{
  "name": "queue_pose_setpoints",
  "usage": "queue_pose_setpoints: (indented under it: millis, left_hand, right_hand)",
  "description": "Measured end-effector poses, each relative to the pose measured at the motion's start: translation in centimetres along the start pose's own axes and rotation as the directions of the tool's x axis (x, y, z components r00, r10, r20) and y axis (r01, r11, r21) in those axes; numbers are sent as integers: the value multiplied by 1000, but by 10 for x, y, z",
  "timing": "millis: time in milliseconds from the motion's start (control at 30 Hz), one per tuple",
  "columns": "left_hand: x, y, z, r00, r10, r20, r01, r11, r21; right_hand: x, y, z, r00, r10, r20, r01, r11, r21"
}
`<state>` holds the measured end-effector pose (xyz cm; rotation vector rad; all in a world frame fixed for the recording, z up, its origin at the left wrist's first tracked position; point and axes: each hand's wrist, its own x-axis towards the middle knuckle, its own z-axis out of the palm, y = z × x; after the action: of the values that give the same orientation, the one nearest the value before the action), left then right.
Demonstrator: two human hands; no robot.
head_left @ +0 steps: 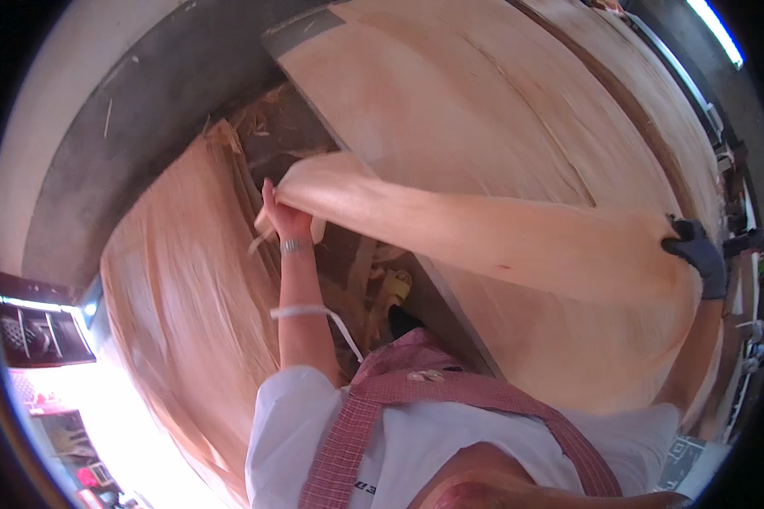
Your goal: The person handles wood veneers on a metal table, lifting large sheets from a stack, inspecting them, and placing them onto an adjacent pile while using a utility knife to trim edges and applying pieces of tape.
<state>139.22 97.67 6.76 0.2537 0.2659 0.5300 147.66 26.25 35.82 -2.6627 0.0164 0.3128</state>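
Observation:
A long strip of pale wood veneer (484,233) stretches between my two hands, its left end curling up. My bare left hand (289,214), with a metal band at the wrist, is closed on that curled end, part of its fingers hidden by the sheet. At the far right end, my right hand (696,254) in a dark glove grips the veneer's edge. Beneath the strip lies a wide stack of veneer sheets (450,102) on a table, with a dark split running along it.
To my left stands another large pile of veneer (187,280) with rippled sheets. Veneer scraps (361,271) litter the floor between pile and table, near my yellow shoe (396,284). A grey and white wall (102,127) rises at the far left. A white strap (314,312) hangs at my left forearm.

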Motion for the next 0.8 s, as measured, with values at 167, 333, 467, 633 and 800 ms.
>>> queue_pose_setpoints:
  millis: [167, 333, 467, 633, 800]
  left_hand:
    - [206, -25, 164, 975, -95, 199, 26, 945, 327]
    - [328, -59, 274, 967, -26, 253, -47, 960, 275]
    - [385, -43, 229, 905, -109, 411, 32, 981, 190]
    - [469, -19, 88, 834, -433, -342, 543, 755, 367]
    - [507, -48, 88, 805, -593, -23, 589, 795, 147]
  right_hand:
    - [107, 25, 123, 983, 180, 32, -182, 978, 102]
    - [141, -5, 148, 910, 108, -401, -71, 992, 105]
    - [127, -31, 153, 528, -386, -756, 165, 920, -355]
    - [99, -116, 205, 670, -646, -366, 169, 612, -772]
    - [70, -147, 285, 912, -339, -232, -6, 553, -833]
